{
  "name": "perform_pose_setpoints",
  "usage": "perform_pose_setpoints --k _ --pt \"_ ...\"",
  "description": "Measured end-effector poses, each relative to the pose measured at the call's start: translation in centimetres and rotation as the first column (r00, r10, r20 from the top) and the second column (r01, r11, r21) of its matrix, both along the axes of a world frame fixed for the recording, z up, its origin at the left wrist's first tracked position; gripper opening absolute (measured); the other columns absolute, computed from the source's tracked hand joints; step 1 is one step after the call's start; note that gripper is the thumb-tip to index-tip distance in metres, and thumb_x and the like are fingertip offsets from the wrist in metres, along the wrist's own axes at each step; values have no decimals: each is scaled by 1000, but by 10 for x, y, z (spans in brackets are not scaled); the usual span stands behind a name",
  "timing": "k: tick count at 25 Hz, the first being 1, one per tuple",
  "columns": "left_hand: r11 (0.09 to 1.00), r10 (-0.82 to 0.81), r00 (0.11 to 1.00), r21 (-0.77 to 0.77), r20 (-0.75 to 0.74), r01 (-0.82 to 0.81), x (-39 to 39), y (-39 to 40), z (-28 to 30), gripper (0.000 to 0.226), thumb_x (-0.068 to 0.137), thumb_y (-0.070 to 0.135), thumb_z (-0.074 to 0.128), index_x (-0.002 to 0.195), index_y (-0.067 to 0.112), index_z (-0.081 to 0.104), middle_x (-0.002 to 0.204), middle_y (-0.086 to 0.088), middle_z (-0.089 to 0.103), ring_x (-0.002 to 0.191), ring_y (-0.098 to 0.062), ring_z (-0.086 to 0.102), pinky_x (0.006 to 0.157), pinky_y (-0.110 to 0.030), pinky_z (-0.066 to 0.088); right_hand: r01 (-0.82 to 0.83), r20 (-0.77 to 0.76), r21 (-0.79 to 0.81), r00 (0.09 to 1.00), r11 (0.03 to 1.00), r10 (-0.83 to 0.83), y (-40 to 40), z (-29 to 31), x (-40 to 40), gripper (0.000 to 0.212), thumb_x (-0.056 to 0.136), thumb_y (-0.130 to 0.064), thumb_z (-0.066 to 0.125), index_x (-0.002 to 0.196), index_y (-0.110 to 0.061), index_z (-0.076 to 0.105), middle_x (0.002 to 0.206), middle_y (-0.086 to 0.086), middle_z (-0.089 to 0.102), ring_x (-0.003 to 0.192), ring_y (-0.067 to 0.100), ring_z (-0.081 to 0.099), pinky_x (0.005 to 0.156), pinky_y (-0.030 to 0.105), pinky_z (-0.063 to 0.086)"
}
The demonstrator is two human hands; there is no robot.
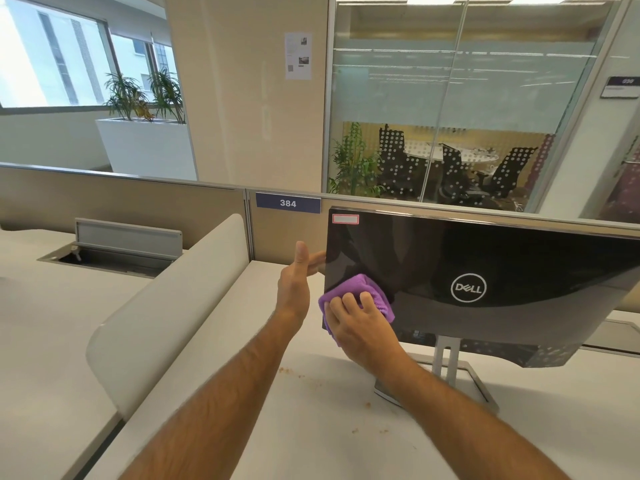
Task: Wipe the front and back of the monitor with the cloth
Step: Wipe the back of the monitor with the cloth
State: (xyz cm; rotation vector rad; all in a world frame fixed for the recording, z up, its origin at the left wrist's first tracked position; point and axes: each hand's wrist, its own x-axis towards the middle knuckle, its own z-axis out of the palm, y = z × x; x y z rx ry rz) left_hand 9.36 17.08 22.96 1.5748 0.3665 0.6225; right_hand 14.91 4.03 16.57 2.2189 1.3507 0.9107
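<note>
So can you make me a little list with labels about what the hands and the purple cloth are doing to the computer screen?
monitor side facing us: back, with round logo
cloth: purple, pressed on the back's lower left part
right hand: holds the cloth against the monitor
left hand: steadies the monitor's left edge, thumb up
stand: silver, on the white desk
desk marks: brown crumbs

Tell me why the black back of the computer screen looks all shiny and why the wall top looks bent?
In the head view, the glossy back of the monitor mirrors the bright room, giving pale streaks near the purple cloth; the wide-angle lens bows the partition top and the monitor's upper edge; the right hand and left hand look sharp, not blurred.
</note>
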Motion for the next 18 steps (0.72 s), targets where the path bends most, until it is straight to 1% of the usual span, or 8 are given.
perform_pose_setpoints --k 3,5,8,13,16,18 --pt "1000 -7 1000 -10 16 7 0 -3 -2 73 81 73 16 116 32 65 130 3 64 117 -19 60 111 -54 36 13 -29 23 1000 1000 -12 -7 -3 -1 55 67 -29 87 116 -14 67 106 7 68 93 29 63 79 42 56" --pt "1000 -3 1000 -15 24 3 0 -5 -3 71 81 72 16 116 33 65 130 3 64 116 -20 61 110 -54 37 9 -56 59 998 998 -6 -18 -4 1 58 64 -26 88 116 -12 67 105 9 68 91 30 64 77 43 57" --pt "999 10 999 -38 33 -8 1 -7 -4 73 81 73 18 117 32 65 130 2 64 116 -21 60 110 -54 37 25 -79 73 997 997 -19 -40 -8 4 62 65 -24 88 120 -11 64 107 11 67 92 31 64 77 45 57" --pt "997 32 999 -73 38 -29 3 -12 -5 77 79 74 20 121 28 66 130 3 64 117 -22 60 111 -54 36 81 -118 34 990 996 -77 -72 -14 5 67 67 -22 86 126 -10 59 111 12 65 96 32 61 80 47 55" --pt "996 35 998 -83 44 -31 1 -15 -4 73 79 75 21 118 31 66 128 4 64 116 -22 60 110 -55 37 95 -137 108 987 990 -79 -75 -13 5 71 64 -20 87 128 -10 58 111 12 64 95 32 60 78 46 55" --pt "996 32 999 -89 35 -28 1 -16 -4 76 78 75 22 121 29 65 130 4 63 118 -22 59 110 -56 37 104 -137 150 987 983 -84 -69 -10 6 74 62 -19 88 129 -9 57 112 13 63 94 32 60 78 46 55"
